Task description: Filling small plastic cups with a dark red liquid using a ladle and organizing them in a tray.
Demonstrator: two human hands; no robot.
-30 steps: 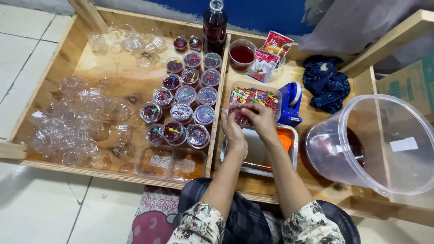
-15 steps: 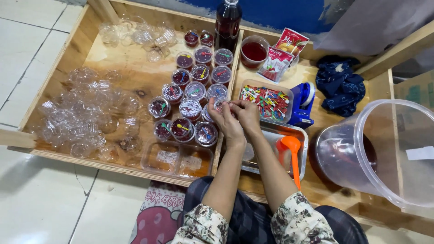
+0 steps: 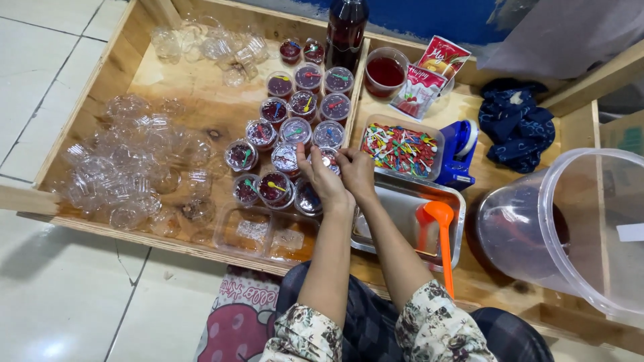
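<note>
cup in hand: small clear plastic cup with dark red filling, at the near right end of the cup cluster, against the wooden divider of the tray
how it would handle: likely light, thin-walled, easy to dent; lid slick; filling could slop if tipped; judged best taken at the rim or lid edge with fingertips, not squeezed at the wall
left hand: left hand lay over the cup's left side, fingers bent, tips on the lid edge
right hand: right hand was on the cup's right side, fingers curled in and touching the lid
grip: both hands pinched lightly on the same cup, neither clenched nor spread wide; whether the lid was pressed home could not be told
neighbours: filled cups stood in rows touching each other, running toward the tray's far edge, most with a small coloured spoon on top
empty cups: loose pile of clear empty cups along the left side of the tray, well apart from the hands
right compartment: box of coloured spoons just beyond the right hand; metal tray with an orange ladle under the right forearm
far edge: dark bottle and red tub
right edge: big clear bucket, tilted on its side
</note>
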